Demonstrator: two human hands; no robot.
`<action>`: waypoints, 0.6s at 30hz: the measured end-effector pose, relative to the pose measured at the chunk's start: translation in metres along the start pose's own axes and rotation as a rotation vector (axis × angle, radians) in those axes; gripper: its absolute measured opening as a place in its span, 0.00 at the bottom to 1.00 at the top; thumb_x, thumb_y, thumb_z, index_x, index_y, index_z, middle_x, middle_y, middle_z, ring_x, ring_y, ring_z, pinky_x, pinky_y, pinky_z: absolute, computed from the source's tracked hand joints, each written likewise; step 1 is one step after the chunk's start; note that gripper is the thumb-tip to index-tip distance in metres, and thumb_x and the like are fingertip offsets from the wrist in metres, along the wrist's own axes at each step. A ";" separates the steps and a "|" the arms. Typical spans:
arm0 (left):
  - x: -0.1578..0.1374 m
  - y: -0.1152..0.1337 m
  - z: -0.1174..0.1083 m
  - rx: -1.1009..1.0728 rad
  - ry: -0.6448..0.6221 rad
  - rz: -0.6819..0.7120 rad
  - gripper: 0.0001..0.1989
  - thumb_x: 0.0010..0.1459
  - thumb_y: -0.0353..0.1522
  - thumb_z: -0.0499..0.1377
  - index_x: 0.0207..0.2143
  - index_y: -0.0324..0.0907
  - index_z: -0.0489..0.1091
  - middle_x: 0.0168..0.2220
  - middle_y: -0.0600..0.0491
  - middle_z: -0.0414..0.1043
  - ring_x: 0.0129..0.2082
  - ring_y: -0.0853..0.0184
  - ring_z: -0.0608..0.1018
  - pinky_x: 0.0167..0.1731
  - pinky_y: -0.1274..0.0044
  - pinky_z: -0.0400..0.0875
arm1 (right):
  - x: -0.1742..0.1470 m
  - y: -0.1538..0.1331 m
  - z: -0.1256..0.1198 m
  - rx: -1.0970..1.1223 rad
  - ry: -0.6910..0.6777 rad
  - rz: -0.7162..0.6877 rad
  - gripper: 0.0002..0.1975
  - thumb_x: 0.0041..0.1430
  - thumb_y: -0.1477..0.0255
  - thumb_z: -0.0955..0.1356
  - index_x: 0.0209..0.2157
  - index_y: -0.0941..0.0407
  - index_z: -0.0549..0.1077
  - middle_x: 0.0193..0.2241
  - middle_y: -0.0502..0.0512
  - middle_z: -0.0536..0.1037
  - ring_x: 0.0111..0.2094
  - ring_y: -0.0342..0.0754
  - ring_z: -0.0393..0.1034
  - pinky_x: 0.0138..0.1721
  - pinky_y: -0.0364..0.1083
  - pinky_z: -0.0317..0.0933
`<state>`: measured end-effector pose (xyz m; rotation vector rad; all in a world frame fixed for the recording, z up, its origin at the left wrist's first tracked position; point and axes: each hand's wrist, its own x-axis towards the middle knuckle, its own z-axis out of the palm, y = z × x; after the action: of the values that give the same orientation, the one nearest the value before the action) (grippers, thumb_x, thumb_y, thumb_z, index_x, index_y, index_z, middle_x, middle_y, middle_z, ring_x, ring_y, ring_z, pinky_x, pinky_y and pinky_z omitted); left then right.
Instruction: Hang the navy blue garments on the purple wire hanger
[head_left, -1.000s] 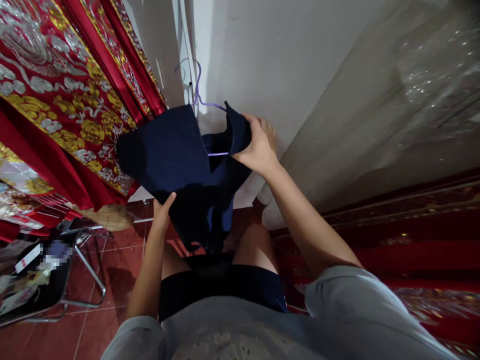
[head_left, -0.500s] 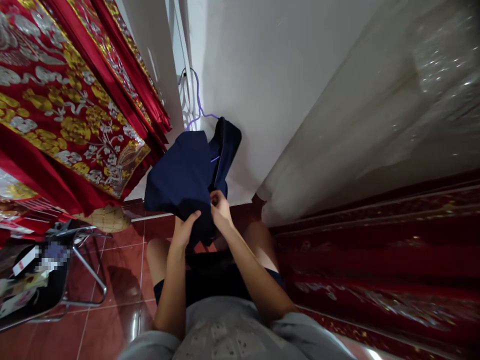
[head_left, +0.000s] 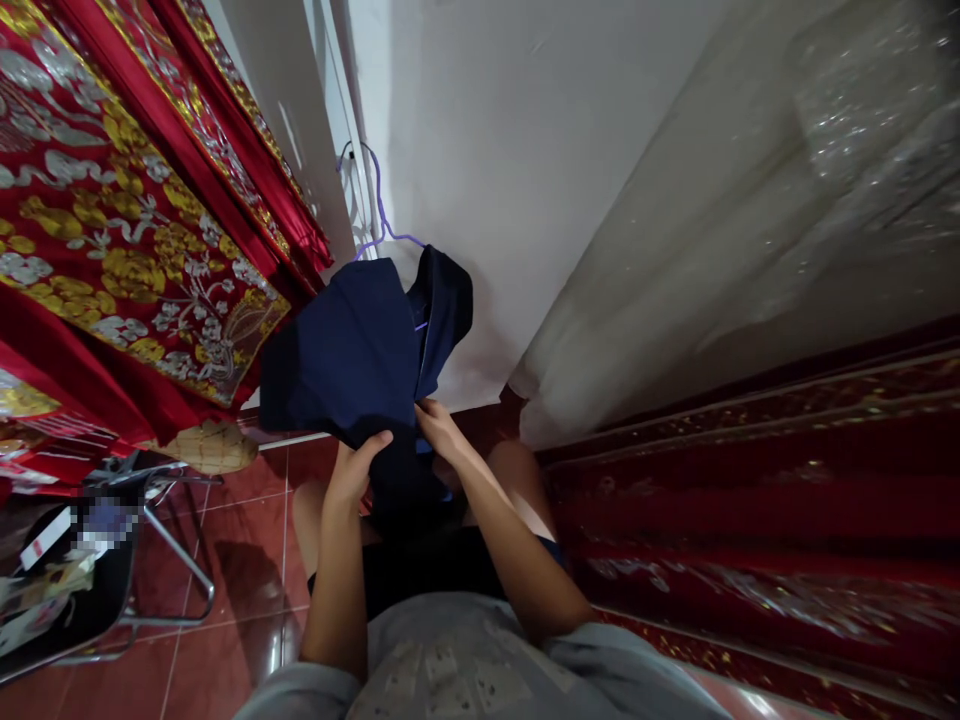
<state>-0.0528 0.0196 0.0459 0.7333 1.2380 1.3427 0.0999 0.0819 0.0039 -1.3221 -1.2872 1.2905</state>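
Note:
A navy blue shirt [head_left: 345, 345], open down its front, hangs from a thin purple hanger [head_left: 384, 222] near the wall. My left hand [head_left: 356, 470] grips the shirt's lower left part, thumb on top of the cloth and fingers hidden beneath it. At the front opening's edge, my right hand [head_left: 441, 428] pinches the cloth, its fingertips partly hidden. Below both hands, the shirt's lower end droops between my knees in dark shadow.
Red cloth with gold and silver embroidery [head_left: 142, 240] hangs at left. Below it stands a black chair [head_left: 112, 600] with items on its seat. Plastic sheeting [head_left: 675, 250] and a dark red embroidered cloth [head_left: 750, 510] lie along the right. The floor [head_left: 232, 640] is red tile.
The shirt's left side has spread further left, and its front hangs flatter. My right hand has slid slightly down the opening edge. The view has shifted a little.

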 end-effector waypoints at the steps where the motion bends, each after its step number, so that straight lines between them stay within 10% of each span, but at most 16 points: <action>1: 0.002 0.001 -0.001 -0.020 0.037 0.024 0.28 0.41 0.34 0.75 0.47 0.43 0.76 0.48 0.47 0.81 0.52 0.54 0.81 0.56 0.63 0.75 | -0.004 0.004 -0.002 0.002 0.008 0.038 0.22 0.56 0.51 0.67 0.20 0.52 0.60 0.16 0.46 0.62 0.21 0.43 0.56 0.24 0.44 0.50; 8: 0.026 0.001 -0.031 -0.019 0.453 0.320 0.16 0.52 0.34 0.68 0.43 0.42 0.73 0.47 0.49 0.78 0.49 0.61 0.80 0.59 0.66 0.71 | -0.029 0.013 -0.033 -0.060 0.101 0.068 0.20 0.56 0.57 0.63 0.16 0.55 0.67 0.14 0.50 0.66 0.19 0.43 0.61 0.26 0.45 0.54; 13: 0.013 -0.018 -0.025 0.290 0.630 0.677 0.27 0.54 0.32 0.68 0.57 0.46 0.68 0.63 0.47 0.62 0.65 0.60 0.66 0.65 0.69 0.60 | -0.037 -0.003 -0.021 -0.121 0.094 0.061 0.21 0.54 0.56 0.66 0.15 0.54 0.64 0.13 0.48 0.62 0.18 0.42 0.56 0.24 0.45 0.48; 18: -0.003 -0.046 0.004 0.391 -0.029 0.543 0.15 0.58 0.31 0.63 0.48 0.43 0.73 0.49 0.47 0.73 0.53 0.59 0.76 0.58 0.68 0.69 | -0.045 -0.011 0.004 -0.086 0.082 -0.019 0.26 0.57 0.50 0.65 0.14 0.53 0.64 0.13 0.48 0.61 0.18 0.42 0.55 0.24 0.46 0.48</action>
<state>-0.0343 0.0098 0.0043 1.4374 1.3497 1.5224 0.0983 0.0383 0.0191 -1.4052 -1.3071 1.1669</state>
